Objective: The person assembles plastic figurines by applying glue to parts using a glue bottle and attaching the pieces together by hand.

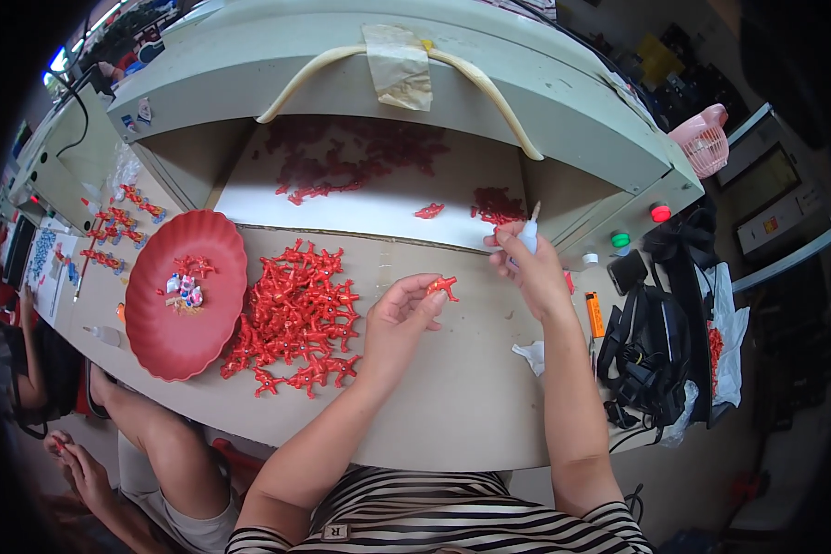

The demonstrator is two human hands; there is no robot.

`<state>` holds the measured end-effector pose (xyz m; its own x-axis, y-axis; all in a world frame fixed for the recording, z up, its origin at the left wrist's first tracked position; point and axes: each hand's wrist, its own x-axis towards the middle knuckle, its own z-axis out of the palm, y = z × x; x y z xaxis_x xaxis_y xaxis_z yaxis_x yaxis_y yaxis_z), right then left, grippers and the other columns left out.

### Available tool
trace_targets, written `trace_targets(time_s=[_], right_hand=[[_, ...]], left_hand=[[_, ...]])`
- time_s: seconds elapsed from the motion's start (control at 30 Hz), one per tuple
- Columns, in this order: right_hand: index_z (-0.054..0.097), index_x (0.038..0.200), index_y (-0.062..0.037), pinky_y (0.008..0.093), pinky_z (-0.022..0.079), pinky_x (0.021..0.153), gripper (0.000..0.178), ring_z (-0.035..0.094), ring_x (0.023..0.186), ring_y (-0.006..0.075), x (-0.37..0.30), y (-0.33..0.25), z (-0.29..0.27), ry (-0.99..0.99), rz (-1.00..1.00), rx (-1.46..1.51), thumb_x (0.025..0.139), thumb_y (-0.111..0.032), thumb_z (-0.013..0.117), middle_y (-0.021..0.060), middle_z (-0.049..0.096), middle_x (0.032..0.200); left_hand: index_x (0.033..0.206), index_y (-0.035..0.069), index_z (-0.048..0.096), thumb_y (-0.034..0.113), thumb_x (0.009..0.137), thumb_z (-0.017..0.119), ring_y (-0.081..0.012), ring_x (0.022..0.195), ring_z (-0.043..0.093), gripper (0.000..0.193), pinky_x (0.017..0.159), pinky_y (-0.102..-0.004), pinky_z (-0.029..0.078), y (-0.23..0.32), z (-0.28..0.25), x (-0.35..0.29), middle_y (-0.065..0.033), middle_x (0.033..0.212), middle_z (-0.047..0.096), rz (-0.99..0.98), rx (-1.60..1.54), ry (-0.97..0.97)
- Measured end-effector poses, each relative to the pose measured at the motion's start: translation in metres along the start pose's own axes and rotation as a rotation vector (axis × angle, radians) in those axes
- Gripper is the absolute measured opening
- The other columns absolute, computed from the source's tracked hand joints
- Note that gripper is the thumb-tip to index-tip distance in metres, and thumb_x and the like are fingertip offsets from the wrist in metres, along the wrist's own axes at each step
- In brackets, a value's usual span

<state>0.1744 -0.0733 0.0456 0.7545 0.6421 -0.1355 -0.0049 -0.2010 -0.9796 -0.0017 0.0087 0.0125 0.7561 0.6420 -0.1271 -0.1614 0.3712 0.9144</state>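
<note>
Over the middle of the table, my left hand (401, 312) pinches a small red plastic figure (442, 287) between thumb and fingertips. Farther right, my right hand (537, 270) is closed around a pale squeeze bottle (528, 236) whose thin nozzle points up. A bit of red shows at the right fingertips, too small to make out. To the left of my left hand lies a big heap of similar red figures (297, 309). Past my right hand, a small pile of red pieces (496, 205) and a single red piece (429, 210) lie on a white sheet (379, 215).
A grey-green booth (600, 138) stands over the far part of the table. Left of the heap is a red scalloped bowl (186, 342) holding a few figures. On the right are an orange lighter-like item (595, 316) and black straps (651, 342). Another person's hands (76, 466) are at lower left.
</note>
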Motion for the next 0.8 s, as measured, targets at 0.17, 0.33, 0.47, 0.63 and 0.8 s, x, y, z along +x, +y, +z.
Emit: trace_targets(time_s=[0.17, 0.33, 0.47, 0.63, 0.8], right_hand=[[0.054, 0.099, -0.0013, 0.0233, 0.044, 0.064, 0.02, 0.051, 0.072, 0.0093, -0.036, 0.01, -0.003, -0.14, 0.159, 0.503, 0.084, -0.014, 0.055, 0.0058, 0.058, 0.087], [0.052, 0.105, -0.0009, 0.0217, 0.044, 0.065, 0.025, 0.051, 0.072, 0.0077, -0.054, 0.017, -0.004, -0.154, 0.179, 0.504, 0.082, -0.01, 0.057, 0.0069, 0.059, 0.091], [0.052, 0.104, -0.0013, 0.0221, 0.043, 0.061, 0.024, 0.051, 0.069, 0.0082, -0.053, 0.023, -0.004, -0.161, 0.185, 0.517, 0.081, -0.009, 0.059, 0.008, 0.059, 0.089], [0.053, 0.102, -0.0015, 0.0219, 0.043, 0.061, 0.023, 0.051, 0.068, 0.008, -0.056, 0.021, -0.003, -0.192, 0.224, 0.584, 0.081, -0.009, 0.059, 0.0085, 0.06, 0.09], [0.055, 0.103, -0.0016, 0.0194, 0.043, 0.062, 0.022, 0.05, 0.069, 0.0059, -0.059, 0.022, 0.001, -0.188, 0.129, 0.49, 0.083, -0.011, 0.058, 0.0054, 0.06, 0.09]], left_hand=[[0.112, 0.003, 0.054, 0.014, 0.083, 0.059, -0.0079, 0.082, 0.053, 0.031, 0.067, -0.0231, 0.047, 0.003, 0.004, -0.004, -0.0027, 0.097, 0.058, -0.008, 0.071, -0.04], [0.112, 0.003, 0.055, 0.014, 0.083, 0.059, -0.0081, 0.079, 0.053, 0.031, 0.067, -0.0234, 0.047, -0.002, 0.008, -0.003, -0.0029, 0.096, 0.058, -0.011, 0.133, -0.073], [0.112, 0.002, 0.054, 0.011, 0.083, 0.059, -0.0083, 0.08, 0.053, 0.031, 0.067, -0.0238, 0.047, -0.006, 0.008, -0.002, -0.0034, 0.095, 0.058, -0.02, 0.149, -0.073], [0.108, 0.002, 0.053, 0.007, 0.082, 0.058, -0.0088, 0.083, 0.053, 0.027, 0.068, -0.0239, 0.047, -0.008, 0.008, -0.002, -0.0038, 0.096, 0.057, 0.012, 0.146, -0.072], [0.105, 0.003, 0.053, 0.006, 0.082, 0.059, -0.0093, 0.085, 0.053, 0.024, 0.068, -0.0239, 0.047, -0.006, 0.007, -0.003, -0.004, 0.097, 0.056, 0.036, 0.138, -0.086]])
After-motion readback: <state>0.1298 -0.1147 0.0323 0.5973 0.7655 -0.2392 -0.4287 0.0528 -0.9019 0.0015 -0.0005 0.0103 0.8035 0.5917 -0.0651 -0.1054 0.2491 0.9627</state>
